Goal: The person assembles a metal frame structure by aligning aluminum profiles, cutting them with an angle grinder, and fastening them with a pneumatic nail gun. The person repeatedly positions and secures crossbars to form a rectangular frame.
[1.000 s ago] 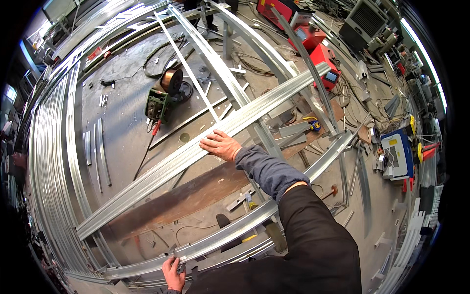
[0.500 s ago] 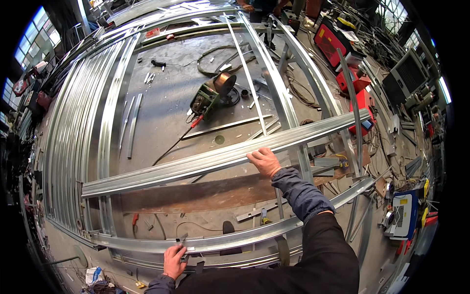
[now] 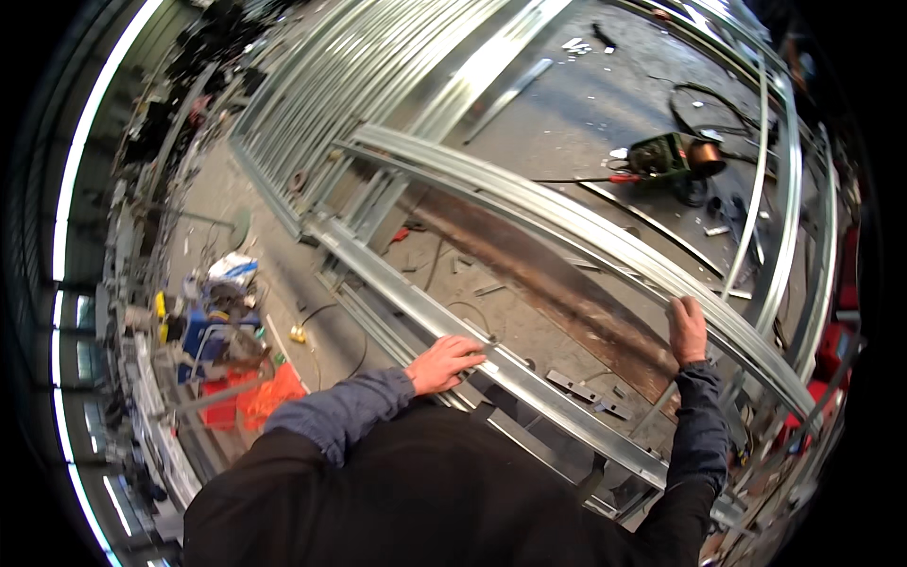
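My right hand (image 3: 688,331) has its fingers curled over the near edge of a bundle of long galvanized steel profiles (image 3: 529,210). The bundle lies across the frame, over a rusty brown steel beam (image 3: 539,293). Closer to my body, my left hand (image 3: 444,364) lies with fingers stretched over the near steel rail (image 3: 557,402). A small dark piece by those fingertips is too blurred to name. Many parallel profiles (image 3: 368,71) cover the far left of the frame.
A green wire feeder (image 3: 661,156) with a copper-coloured spool stands on the floor inside the frame. Its cable runs left. Metal offcuts (image 3: 586,392) lie behind the near rail. Left of me are an orange-red bag (image 3: 269,397) and a blue case (image 3: 208,335).
My view has swung left and tilted, so the frame now runs diagonally. My left hand's fingers now reach over the near rail. My right hand remains at the profile bundle.
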`<state>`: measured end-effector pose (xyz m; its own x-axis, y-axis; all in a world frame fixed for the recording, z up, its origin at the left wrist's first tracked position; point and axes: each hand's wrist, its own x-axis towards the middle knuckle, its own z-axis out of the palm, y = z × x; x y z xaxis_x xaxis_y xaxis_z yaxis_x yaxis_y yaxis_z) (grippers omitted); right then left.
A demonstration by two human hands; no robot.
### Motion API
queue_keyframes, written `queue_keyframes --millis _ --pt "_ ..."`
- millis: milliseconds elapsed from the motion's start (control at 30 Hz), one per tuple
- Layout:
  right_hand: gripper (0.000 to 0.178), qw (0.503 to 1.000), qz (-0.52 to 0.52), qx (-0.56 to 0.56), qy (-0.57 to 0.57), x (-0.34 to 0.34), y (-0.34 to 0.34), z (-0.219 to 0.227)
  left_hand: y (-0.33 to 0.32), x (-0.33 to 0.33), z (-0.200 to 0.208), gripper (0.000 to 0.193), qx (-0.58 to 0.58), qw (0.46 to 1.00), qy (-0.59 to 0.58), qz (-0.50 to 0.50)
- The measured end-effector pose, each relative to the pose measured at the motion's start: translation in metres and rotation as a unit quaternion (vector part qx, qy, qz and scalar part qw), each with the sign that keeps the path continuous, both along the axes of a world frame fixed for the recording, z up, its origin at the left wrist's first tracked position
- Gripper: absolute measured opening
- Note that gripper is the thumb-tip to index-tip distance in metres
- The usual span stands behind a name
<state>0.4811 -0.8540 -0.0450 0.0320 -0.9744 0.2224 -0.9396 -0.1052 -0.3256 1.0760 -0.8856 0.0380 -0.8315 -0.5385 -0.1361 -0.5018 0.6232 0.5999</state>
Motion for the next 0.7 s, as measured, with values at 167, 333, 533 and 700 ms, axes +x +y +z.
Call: queue_keyframes --millis 167,333,533,700 --pt "0.036 0.999 0.025 0.038 -0.006 0.023 -0.022 0.011 0.012 0.013 -0.022 0.073 -0.021 0.999 0.033 0.014" --pt "0.037 0.995 0.032 0.090 -0.016 0.030 -0.033 0.010 0.016 0.010 -0.029 0.063 -0.024 0.998 0.054 0.028" --pt "0.027 0.991 0.000 0.114 -0.072 0.033 -0.039 0.017 0.016 0.012 -0.027 0.058 -0.023 0.998 0.057 0.035" --pt "0.016 0.987 0.032 0.101 -0.121 0.047 -0.060 0.043 0.021 0.017 -0.034 0.065 -0.015 0.996 0.072 0.050"
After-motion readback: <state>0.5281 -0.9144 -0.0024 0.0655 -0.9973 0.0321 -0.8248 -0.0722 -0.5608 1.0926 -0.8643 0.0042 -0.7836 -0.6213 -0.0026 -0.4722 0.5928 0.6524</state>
